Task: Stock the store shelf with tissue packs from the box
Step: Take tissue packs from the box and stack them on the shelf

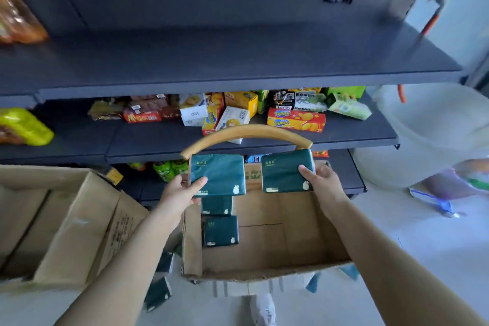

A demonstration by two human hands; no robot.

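Observation:
My left hand (182,192) grips a dark green tissue pack (218,173) by its lower left corner, thumb on top. My right hand (321,180) grips a second green tissue pack (284,171) by its right edge. I hold both packs above the open cardboard box (277,270), in front of the dark shelf unit. Two more green packs (221,230) lie inside the box along its left side. The wide upper shelf board (238,61) is bare in the middle.
Snack boxes (296,119) crowd the middle shelf, and a curved wooden handle (246,135) arcs before it. Another open carton (60,222) stands at the left. Green packs (158,291) lie on the floor between the cartons. A white bag (423,135) sits at the right.

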